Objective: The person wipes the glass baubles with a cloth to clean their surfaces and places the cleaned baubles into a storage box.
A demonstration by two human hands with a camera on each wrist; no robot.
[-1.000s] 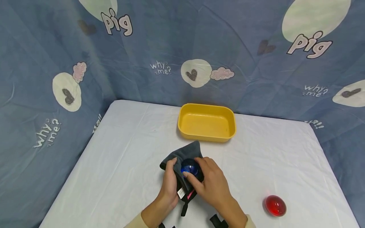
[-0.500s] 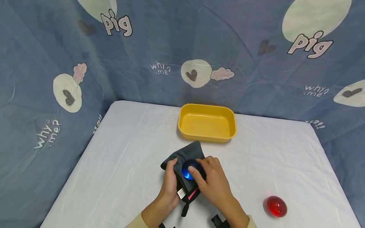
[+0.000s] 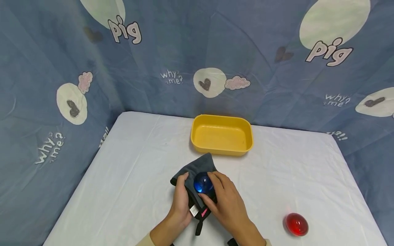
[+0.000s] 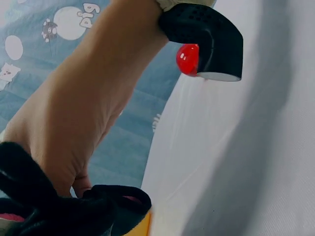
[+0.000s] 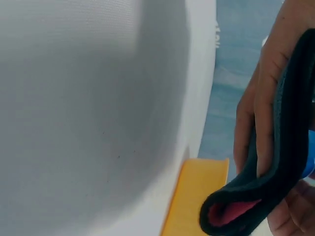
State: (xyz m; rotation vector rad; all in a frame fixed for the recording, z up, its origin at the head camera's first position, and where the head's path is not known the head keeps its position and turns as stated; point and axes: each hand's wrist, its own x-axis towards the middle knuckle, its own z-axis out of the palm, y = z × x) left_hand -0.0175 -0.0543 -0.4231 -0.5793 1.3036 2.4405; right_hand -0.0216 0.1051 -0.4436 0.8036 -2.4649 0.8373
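Note:
In the head view, my left hand grips a dark grey cloth with black edging, a white tag and a small black loop, its thumb on top. My right hand holds a glossy blue ball against this cloth, thumb at the near edge and fingers at the far right side. Pink shows at the cloth's lower fold. Part of the cloth fills the lower left of the left wrist view. The right wrist view shows its folded edge and a sliver of the blue ball.
A yellow tray stands beyond the hands at the back of the white-covered table. A red ball lies at the right front. Blue printed fabric hangs behind and at the sides.
My right thumb has slid over the blue ball and back to its near edge. The cloth stays in my left hand. Tray and red ball stay put; the head view has shifted slightly.

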